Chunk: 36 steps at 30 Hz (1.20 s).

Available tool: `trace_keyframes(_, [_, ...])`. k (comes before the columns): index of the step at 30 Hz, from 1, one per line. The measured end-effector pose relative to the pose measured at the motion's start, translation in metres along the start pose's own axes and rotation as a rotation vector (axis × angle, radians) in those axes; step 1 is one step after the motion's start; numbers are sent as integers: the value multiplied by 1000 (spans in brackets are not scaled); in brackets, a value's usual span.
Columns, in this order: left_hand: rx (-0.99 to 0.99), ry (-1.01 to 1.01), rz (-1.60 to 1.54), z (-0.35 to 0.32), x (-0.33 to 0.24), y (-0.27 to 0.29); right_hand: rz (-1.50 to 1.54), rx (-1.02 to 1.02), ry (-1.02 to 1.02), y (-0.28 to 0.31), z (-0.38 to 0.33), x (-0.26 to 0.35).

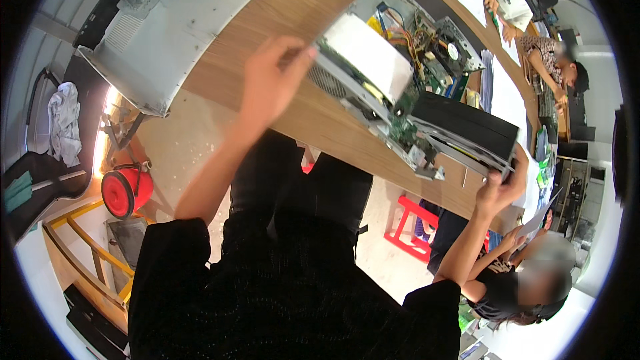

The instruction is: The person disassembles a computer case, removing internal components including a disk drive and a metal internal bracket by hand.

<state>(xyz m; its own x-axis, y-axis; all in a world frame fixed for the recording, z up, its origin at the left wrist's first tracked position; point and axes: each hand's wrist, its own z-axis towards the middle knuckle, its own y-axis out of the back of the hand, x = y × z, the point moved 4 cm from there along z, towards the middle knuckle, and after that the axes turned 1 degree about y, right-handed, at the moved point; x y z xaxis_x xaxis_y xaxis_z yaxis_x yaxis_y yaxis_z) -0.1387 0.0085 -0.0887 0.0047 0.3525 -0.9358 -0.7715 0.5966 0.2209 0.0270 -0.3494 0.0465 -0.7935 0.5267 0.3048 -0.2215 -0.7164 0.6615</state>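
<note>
An opened desktop computer case lies at a slant on the wooden table in front of me. Inside it show a box with a white label, bundled coloured wires and green circuit boards. A black drive-like box sits at its right end. My left hand, slightly blurred, is closed at the case's left corner, fingers curled at the metal edge. At the opposite end, my right hand grips the outer corner of the black box, thumb on the near side and fingers partly hidden behind it.
A large bare metal cover lies at the table's left end. Papers and other people at work are along the right. A red stool stands under the table; a red round container is on the floor at left.
</note>
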Motion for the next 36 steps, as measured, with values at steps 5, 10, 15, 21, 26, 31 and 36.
trace_keyframes(5, [60,-83,20,-64,-36,-1,-67,-212,18,20,15,-8])
trace_keyframes(10, [235,-151,9,-117,-55,-22,-28,-228,-82,18,33,-12])
trace_keyframes(15, [366,-251,-191,-108,-53,-25,224,-359,-353,-5,54,-23])
trace_keyframes(21, [281,-43,-158,-64,-22,5,806,-84,-421,-73,110,-41])
trace_keyframes(26, [308,108,-162,-42,3,13,949,218,-450,-139,160,-88])
trace_keyframes(31, [376,88,-145,-33,8,15,1068,506,-668,-221,207,-110])
trace_keyframes(36, [514,370,-317,-19,17,18,1566,1719,-202,-307,228,-45])
